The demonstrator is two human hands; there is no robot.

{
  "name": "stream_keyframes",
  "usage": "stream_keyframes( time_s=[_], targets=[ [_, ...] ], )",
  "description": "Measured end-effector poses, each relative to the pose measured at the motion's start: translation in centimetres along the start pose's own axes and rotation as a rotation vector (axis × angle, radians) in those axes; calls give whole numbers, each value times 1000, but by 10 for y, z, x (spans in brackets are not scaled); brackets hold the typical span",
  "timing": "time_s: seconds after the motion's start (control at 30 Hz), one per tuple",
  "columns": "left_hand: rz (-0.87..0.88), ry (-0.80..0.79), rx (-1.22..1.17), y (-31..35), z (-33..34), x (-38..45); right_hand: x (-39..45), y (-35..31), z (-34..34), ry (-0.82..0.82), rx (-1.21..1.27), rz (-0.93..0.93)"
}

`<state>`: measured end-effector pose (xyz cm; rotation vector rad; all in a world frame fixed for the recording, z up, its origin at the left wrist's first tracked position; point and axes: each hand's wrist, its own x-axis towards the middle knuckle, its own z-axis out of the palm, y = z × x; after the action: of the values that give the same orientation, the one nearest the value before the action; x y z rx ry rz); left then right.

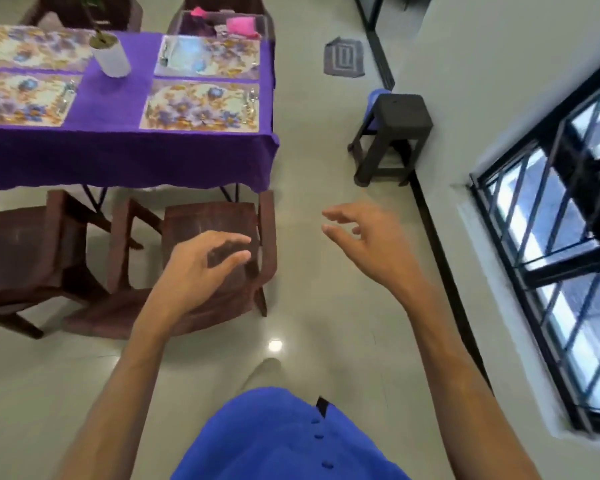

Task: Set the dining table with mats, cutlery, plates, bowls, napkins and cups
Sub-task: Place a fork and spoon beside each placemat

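A: Both hands empty? Left hand (201, 268), right hand (364, 237)?
B: Yes, fingers loosely spread, over floor (326, 168). Four mats (201, 105) at tabletop (118, 95) edges, cutlery (250, 102) on the near ones. Chair (208, 258) below left hand.

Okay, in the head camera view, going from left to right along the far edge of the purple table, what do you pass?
Floral placemat → white pot with a plant → second floral placemat → grey floor mat, out on the floor past the table's end.
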<state>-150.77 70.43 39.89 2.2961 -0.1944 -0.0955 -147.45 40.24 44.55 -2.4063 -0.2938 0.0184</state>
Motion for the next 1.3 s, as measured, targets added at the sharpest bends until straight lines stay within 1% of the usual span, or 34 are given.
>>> stream_keyframes(
  time_s=[0.1, 0.27, 0.4, 0.5, 0.6, 0.67, 0.83, 0.93, 1.0, 1.07, 1.17, 1.2, 1.23, 1.27, 1.3],
  targets=[
    [-46, 24, -54, 20, 23, 42, 26, 35, -24, -11, 15, -28],
    [-80, 58, -101, 26, 79, 146, 96, 109, -54, -38, 30, -20],
    [-148, 112, -221, 35, 124, 241, 172, 163, -88, -92, 13, 5],
    [-190, 122, -292, 53, 136, 308, 236, 188, -111, -91, 12, 13],
    [-213, 132, -331, 59, 134, 369, 306, 207, -121, -98, 24, -11],
    [-229, 161, -312, 53, 130, 409, 356, 218, -119, -123, 48, -35],
    [-305, 222, -267, 25, 127, 508, 480, 248, -102, -244, 113, -84],
    [-365, 266, -259, 2, 120, 578, 567, 266, -96, -277, 114, -133],
    [-390, 339, -237, -7, 108, 630, 637, 276, -94, -326, 115, -172],
    [-423, 426, -219, -17, 92, 676, 709, 273, -90, -356, 103, -223],
    [-490, 484, -235, -28, 57, 723, 806, 259, -78, -400, 75, -302],
    [-509, 482, -219, -24, 54, 720, 811, 253, -78, -401, 92, -326],
    [-572, 557, -238, -47, 33, 751, 875, 238, -60, -472, 125, -350],
    [-628, 612, -255, -61, 21, 770, 914, 227, -50, -515, 127, -363],
    [-623, 621, -250, -60, 21, 770, 918, 226, -50, -511, 138, -360]
  ],
)
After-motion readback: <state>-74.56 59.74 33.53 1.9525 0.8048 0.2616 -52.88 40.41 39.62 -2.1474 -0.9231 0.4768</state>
